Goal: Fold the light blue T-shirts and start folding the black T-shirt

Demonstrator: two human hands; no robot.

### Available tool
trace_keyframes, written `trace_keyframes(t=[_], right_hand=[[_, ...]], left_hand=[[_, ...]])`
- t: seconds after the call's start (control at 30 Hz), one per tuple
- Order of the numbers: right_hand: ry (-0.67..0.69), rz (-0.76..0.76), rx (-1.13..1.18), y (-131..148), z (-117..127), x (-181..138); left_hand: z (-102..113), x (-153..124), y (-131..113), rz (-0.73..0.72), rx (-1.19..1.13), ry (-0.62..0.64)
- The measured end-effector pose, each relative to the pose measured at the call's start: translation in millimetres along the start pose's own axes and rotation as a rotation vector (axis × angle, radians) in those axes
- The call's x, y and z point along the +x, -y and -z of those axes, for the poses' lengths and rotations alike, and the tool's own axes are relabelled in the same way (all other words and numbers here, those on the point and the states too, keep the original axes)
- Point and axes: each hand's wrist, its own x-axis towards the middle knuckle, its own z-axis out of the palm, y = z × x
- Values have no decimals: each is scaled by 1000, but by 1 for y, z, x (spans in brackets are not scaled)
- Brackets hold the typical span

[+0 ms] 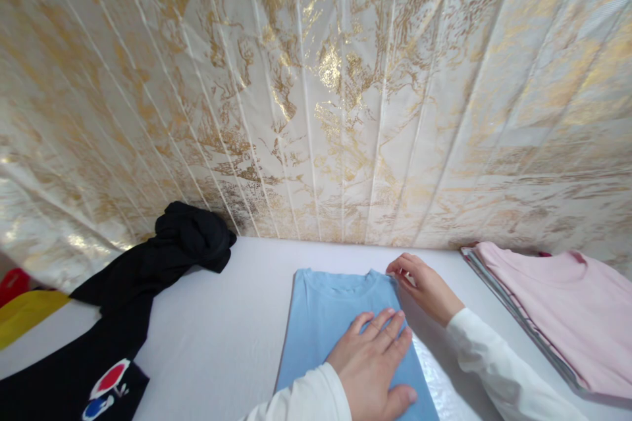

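Note:
A light blue T-shirt [316, 325], folded into a narrow rectangle, lies on the white table with its round neckline towards the wall. My left hand [372, 362] rests flat on the shirt's front with the fingers stretched out. At the far right shoulder corner, the curled fingers and thumb of my right hand [422, 283] pinch the shirt's edge. A shiny whitish patch [428, 368] shows beside the shirt's right edge; I cannot tell what it is.
On the left, a crumpled black garment [128, 276] with a red and blue print lies near yellow cloth [32, 312] and something red [14, 284]. A stack topped by a pink T-shirt [557, 309] sits at right. A gold-patterned curtain [326, 112] hangs behind the white table [222, 342].

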Motion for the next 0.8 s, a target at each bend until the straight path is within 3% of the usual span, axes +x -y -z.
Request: trace_keyframes(t=[0.2, 0.3, 0.43, 0.5, 0.67, 0.8], right_hand=[[45, -71, 163, 26, -25, -2], [26, -51, 169, 26, -39, -5], [61, -29, 203, 22, -40, -7], [83, -20, 213, 23, -37, -7], [83, -17, 151, 29, -37, -8], [34, -1, 28, 38, -39, -13]], left_hand=[[12, -6, -5, -27, -46, -88], [15, -7, -7, -30, -61, -91], [16, -17, 0, -27, -30, -65], [17, -29, 10, 55, 29, -97], [14, -56, 44, 492, 212, -217], [1, -62, 61, 520, 271, -262]])
